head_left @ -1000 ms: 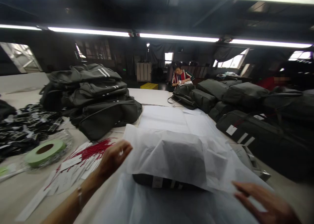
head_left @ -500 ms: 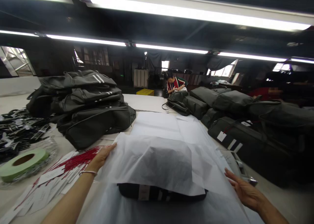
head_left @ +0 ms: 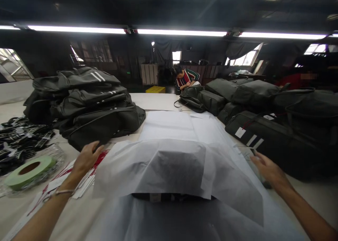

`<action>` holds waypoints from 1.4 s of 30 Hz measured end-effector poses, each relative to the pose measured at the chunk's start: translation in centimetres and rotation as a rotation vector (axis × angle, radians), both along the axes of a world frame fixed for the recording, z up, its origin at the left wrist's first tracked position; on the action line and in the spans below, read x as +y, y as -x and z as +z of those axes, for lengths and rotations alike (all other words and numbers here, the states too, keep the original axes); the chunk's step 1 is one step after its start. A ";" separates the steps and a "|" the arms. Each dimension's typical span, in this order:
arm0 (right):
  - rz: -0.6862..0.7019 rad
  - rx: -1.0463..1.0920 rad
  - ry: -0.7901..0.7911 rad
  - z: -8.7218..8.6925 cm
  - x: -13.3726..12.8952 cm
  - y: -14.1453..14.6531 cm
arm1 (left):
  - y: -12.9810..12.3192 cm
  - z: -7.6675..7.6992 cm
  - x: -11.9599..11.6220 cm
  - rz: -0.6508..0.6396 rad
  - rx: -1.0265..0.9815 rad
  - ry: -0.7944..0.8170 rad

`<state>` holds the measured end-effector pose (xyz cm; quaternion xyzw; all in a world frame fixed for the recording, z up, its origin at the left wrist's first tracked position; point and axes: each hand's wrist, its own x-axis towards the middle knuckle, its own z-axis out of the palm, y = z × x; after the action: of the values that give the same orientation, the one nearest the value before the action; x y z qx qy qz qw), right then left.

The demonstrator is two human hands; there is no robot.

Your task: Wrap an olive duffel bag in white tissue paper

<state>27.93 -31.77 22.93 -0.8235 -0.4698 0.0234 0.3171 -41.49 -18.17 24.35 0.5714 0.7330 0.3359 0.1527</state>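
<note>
- Dark bag: lies at the table's centre, nearest the wearer, mostly hidden beneath a draped white paper sheet; only a narrow front strip shows, with a pale label too small to read.
- Left hand: partly open, fingers bent and thumb parted from them, beside the sheet's left side; nothing is visibly held, and contact with the sheet cannot be told.
- Right hand: fingers curl at a greyish object, largely covered and unidentifiable; how firmly they close on it cannot be told.
- White tags: partly behind the left forearm, their print illegible.
- Green tape roll: flat, left of the tags.
- Black pieces: heaped, cut off at the left edge.
- Stacked dark bags: beyond the left hand.
- Striped bag: beyond the right hand, its far end lost in shadow.
</note>
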 end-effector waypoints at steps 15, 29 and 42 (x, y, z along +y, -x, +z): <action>1.025 -0.719 -0.112 -0.2 4.2 16.7 | -21.7 -0.8 -3.2 -1.099 0.714 -0.422; 1.248 -0.725 -0.251 -0.8 5.1 15.7 | -16.4 -2.8 -8.9 -0.985 0.814 -0.426; 1.325 -0.806 -0.361 -1.1 7.1 14.4 | -15.0 -3.2 -10.3 -0.746 0.824 -0.742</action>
<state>13.56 -24.70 21.81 -0.2537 -0.9368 -0.1690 0.1716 -26.45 -28.50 21.16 0.8830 0.3205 0.2444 -0.2405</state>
